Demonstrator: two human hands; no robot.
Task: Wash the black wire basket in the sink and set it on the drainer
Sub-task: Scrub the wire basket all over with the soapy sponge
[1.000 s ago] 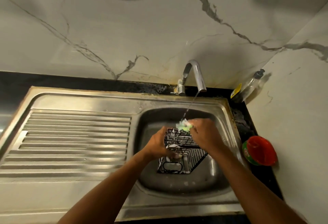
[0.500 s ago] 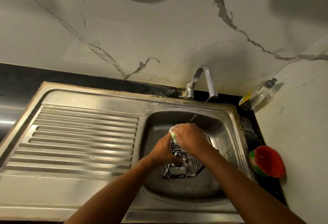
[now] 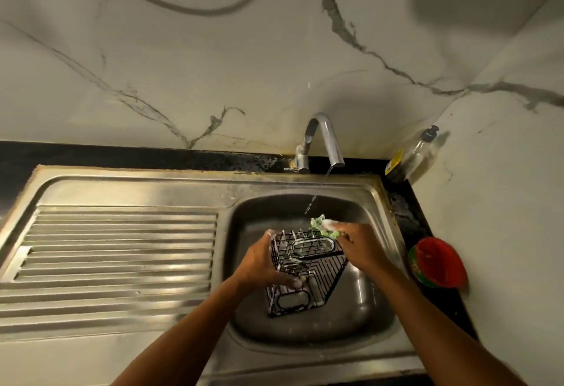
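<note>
The big marble-look wall [image 3: 213,65] is filling the far side. Below it the steel drainer [image 3: 122,251] is sitting to the left of the sink [image 3: 378,309]. The black wire basket [image 3: 311,278] is down in the sink bowl, tipped up at an angle, with white suds clinging to the wires.

The person's left hand [image 3: 262,266] is gripping the basket's left side, fingers curled round the wire, propping it up. The right hand [image 3: 360,248] is clutching a foamy green scrubber [image 3: 323,226] and working it at the basket's far right corner.

The tap [image 3: 323,141] is running a thin stream that's landing in the bowl just beyond the scrubber. A soap bottle [image 3: 412,156] is leaning in the far right corner, and a red tub [image 3: 439,263] is sitting right of the sink.

I'd say we're mid-scrub here. Soaping is looking well underway, but rinsing the suds off and moving the basket left onto the drainer are both left to do.
</note>
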